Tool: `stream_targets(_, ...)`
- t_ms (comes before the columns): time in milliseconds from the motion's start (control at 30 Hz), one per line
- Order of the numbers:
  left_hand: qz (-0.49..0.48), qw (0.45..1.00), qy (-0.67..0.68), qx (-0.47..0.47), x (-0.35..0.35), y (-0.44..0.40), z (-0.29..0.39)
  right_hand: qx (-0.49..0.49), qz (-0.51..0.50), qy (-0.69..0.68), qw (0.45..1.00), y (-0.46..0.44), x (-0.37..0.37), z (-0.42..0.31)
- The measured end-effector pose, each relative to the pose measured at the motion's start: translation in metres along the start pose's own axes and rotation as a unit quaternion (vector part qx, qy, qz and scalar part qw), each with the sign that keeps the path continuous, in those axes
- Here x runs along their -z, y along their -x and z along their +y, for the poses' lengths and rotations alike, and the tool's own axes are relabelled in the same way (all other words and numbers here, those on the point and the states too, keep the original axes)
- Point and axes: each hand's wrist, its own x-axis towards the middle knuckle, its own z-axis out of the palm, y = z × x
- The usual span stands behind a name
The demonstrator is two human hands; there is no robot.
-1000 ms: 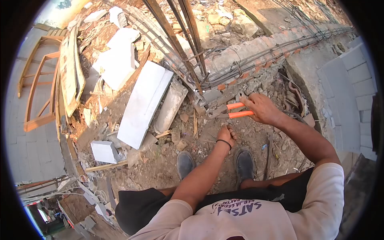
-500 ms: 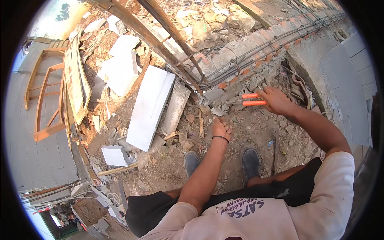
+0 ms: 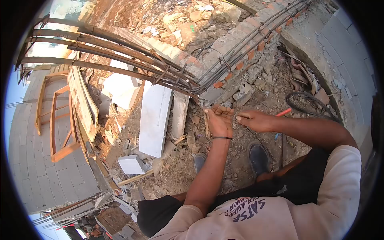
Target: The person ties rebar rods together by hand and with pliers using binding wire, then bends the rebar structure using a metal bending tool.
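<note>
My left hand (image 3: 220, 121), with a black band on its wrist, is turned palm up with its fingers partly curled, near the foot of the rusty rebar column (image 3: 160, 72). Whether anything thin lies in it is too small to tell. Just to its right, my right hand (image 3: 256, 121) is closed, thumb pressed on the fingers, pointing at the left hand. What it pinches, if anything, cannot be made out. An orange handle (image 3: 283, 112) shows beyond the right wrist; the rest of that tool is hidden by the hand and forearm.
White blocks (image 3: 155, 120) and a concrete piece (image 3: 180, 115) lie left of my hands. Long steel bars (image 3: 256, 38) run along the brick footing. A black coil (image 3: 310, 105) lies at the right, wooden frames (image 3: 66, 150) at the far left. My shoes stand below on rubble.
The orange-handled pliers, held out by my right hand before, now show only one handle behind the wrist. My right hand has come beside the left, whose palm has turned up. The view has tilted.
</note>
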Motion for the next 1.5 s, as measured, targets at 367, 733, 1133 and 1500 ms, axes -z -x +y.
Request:
stream_targets(367, -0.122, 0.915, -0.379, 0.068, 0.023, -0.024, 0.103, 0.076, 0.168, 0.001, 0.983, -0.059, 0.032, -0.038)
stream_targets(733, -0.249, 0.681, -0.680, -0.105, -0.024, -0.079, 0.196, 0.065, 0.235, 0.049, 0.969, -0.059, 0.046, -0.059)
stream_targets(1133, -0.391, 0.619, -0.633, -0.253, 0.000, -0.099, 0.217, 0.032, 0.280, 0.060, 0.958, -0.079, 0.006, -0.092)
stream_targets(1500, -0.401, 0.692, -0.577, -0.165, 0.052, -0.151, 0.250, -0.003, 0.328, 0.096, 0.940, -0.082, -0.030, -0.109)
